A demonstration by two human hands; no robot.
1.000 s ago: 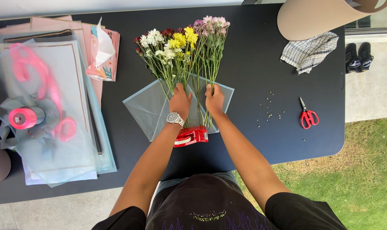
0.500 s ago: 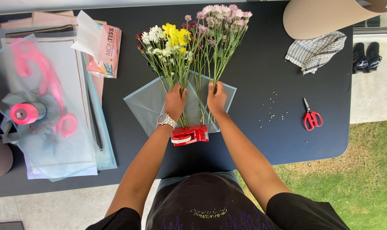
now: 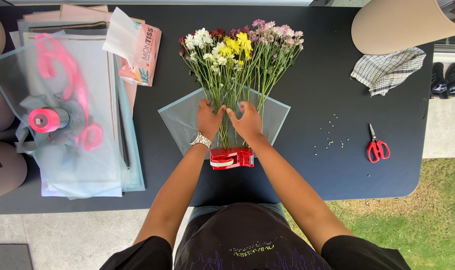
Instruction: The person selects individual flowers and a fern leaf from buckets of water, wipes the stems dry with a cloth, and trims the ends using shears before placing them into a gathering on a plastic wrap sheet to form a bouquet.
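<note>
Green stems, thin and many, lay fanned over a translucent pale-blue wrapping sheet (image 3: 180, 117) on the black tabletop (image 3: 317, 100). The flower bunch (image 3: 237, 60) pointed away from the person, with white, yellow, dark red and pink heads well past the sheet's far edge and the stem ends gathered near a red tape dispenser (image 3: 231, 157) at the near edge. The left hand (image 3: 208, 119), with a silver watch on its wrist, rested on the stems with its fingers partly spread and lightly curled; the right hand (image 3: 247, 121) lay just beside it in the same way, almost touching. Neither hand was closed around anything; both pressed flat on the stems and sheet.

The bunch looked light but loose and floppy: slender stems that would bend or snap if squeezed, and small heads that would bruise or shed. The best hold seemed to be low on the stems, where they converged, with a gentle encircling grip, never at the blooms. The sheet looked thin, slick and springy, likely to slide on the smooth tabletop and to crease once folded; its corners seemed the natural places to lift.

Red scissors (image 3: 376, 147) lay well apart to the right, a checked cloth (image 3: 387, 70) beyond them.
</note>
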